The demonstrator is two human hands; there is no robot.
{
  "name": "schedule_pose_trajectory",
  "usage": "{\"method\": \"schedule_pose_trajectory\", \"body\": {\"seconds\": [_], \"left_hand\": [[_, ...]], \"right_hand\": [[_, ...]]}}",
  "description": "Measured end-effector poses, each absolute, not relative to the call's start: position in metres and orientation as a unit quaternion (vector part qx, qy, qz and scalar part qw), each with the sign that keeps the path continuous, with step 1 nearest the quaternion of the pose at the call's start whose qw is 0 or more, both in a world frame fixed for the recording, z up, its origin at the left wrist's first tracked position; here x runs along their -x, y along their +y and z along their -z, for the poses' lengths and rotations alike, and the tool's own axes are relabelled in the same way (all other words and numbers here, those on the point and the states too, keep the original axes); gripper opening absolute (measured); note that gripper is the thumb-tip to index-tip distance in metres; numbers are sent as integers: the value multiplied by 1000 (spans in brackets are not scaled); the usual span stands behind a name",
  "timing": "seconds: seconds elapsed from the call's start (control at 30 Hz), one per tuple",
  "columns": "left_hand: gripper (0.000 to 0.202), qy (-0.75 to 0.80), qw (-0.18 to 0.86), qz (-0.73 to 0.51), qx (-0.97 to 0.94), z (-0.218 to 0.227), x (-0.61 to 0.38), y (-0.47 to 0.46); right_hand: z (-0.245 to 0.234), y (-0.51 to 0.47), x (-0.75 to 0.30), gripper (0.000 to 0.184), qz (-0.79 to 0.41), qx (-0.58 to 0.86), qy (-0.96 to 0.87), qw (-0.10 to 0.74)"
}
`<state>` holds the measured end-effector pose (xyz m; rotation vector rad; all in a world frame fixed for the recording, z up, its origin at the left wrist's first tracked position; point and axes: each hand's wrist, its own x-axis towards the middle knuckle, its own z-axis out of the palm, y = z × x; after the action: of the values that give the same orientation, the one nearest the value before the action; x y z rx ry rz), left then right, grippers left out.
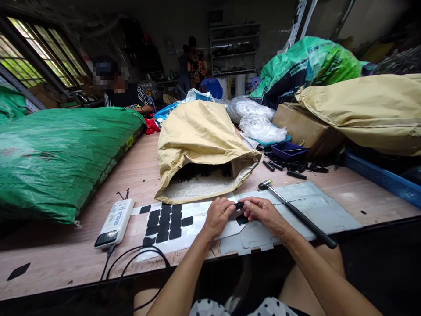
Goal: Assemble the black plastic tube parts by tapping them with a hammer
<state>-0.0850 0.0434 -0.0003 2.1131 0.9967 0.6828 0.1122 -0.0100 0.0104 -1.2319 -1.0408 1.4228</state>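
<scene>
Fingers (234,207) of both hands pinch small black piece (239,205) between them.

**Inspector A:** Room on the table?

**Inspector B:** Bare wood (368,199) near right, past the hammer (296,213), which lies slantwise across the grey sheet (315,206). A bare strip also runs far-left between the green sack (62,153) and the open tan sack (200,140).

**Inspector A:** Obstructions?

**Inspector B:** The tan sack blocks the centre just beyond the sticker sheet (167,224). The power bank (115,223) and its cable (131,259) lie near left. Scattered black parts (289,166), a blue tray (287,150) and a cardboard box (302,125) crowd the far right.
</scene>
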Motion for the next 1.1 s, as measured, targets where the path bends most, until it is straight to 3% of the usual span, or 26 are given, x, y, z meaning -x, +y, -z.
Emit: {"method": "schedule_pose_trajectory", "body": {"seconds": [0.13,0.5,0.8,1.1], "left_hand": [[29,383,332,-257,-823,2,84,43],[32,383,324,-233,-833,-2,86,42],[31,387,321,-270,-821,-2,83,39],[25,384,308,-272,-827,-5,85,35]], "right_hand": [[-8,-10,-106,55,-546,515,-477,457],[2,-8,-97,28,-424,536,-575,450],[4,-5,-99,31,-421,537,-566,462],[-19,-6,-108,25,-260,584,-706,306]]}}
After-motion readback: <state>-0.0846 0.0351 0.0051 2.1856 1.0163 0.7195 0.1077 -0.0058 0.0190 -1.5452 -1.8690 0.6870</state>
